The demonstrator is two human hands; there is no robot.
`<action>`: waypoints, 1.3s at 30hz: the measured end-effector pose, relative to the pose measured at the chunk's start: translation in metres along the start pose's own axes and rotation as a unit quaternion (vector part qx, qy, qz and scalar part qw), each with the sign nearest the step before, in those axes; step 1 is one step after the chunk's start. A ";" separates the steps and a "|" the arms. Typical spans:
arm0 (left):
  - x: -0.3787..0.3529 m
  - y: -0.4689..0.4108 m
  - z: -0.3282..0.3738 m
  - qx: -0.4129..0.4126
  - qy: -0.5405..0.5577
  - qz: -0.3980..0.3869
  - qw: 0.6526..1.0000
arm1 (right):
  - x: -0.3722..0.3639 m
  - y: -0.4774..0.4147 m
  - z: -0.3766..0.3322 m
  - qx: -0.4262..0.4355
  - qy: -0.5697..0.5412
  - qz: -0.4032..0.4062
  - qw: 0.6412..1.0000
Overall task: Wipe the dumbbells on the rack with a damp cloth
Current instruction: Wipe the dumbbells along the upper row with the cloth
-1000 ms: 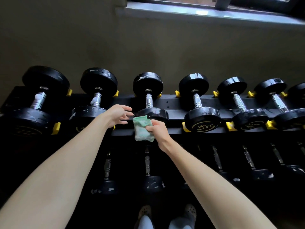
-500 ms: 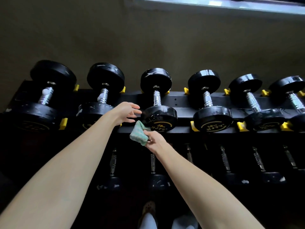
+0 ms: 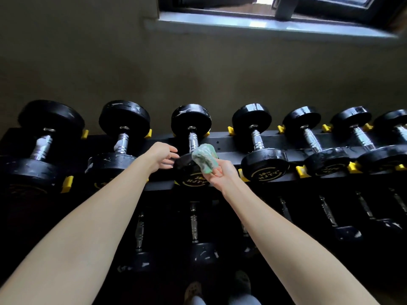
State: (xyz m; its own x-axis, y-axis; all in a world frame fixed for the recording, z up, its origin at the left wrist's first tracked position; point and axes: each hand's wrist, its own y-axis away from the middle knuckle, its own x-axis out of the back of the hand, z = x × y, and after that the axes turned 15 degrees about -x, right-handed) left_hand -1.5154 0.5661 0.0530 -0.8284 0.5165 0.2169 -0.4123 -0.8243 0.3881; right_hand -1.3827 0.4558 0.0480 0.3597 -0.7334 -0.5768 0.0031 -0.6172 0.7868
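**Colours at the rack**

Mint green cloth (image 3: pixel 203 158), mottled with paler, whitish patches. The dumbbells (image 3: pixel 256 116) have glossy black heads and chrome silver handles. White scuff flecks mark the heads toward the left of the frame. Yellow ring and lettering show on the near faces, centre and right. Black rack (image 3: pixel 229 142) with bright yellow saddles (image 3: pixel 300 171). Plain, dull olive-grey wall (image 3: pixel 198 73). Pale grey-blue window sill (image 3: pixel 264 25) at the top of the frame.
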 end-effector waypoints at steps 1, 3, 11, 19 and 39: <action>-0.002 -0.002 0.002 0.003 0.002 0.005 1.000 | -0.001 0.005 -0.008 0.018 0.003 0.013 1.000; -0.008 -0.008 0.006 0.006 0.008 0.017 1.000 | -0.004 0.010 -0.022 0.034 0.022 0.022 0.999; -0.024 -0.047 0.020 0.038 -0.027 0.045 0.998 | -0.012 -0.024 -0.086 0.079 0.013 0.020 0.997; -0.024 -0.118 0.042 -0.094 -0.193 0.209 0.954 | -0.034 -0.105 -0.168 0.172 0.322 0.260 0.894; 0.019 -0.176 0.029 -0.221 -0.437 -0.031 0.871 | -0.049 -0.186 -0.191 0.141 0.593 0.327 0.722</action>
State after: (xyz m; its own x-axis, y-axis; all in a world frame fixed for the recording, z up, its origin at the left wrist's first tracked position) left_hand -1.4477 0.7284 0.0149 -0.2730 0.3836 0.8822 -0.7124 -0.6969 0.0826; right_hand -1.2225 0.6615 -0.0282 0.7454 -0.2365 0.6233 -0.6587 -0.4055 0.6339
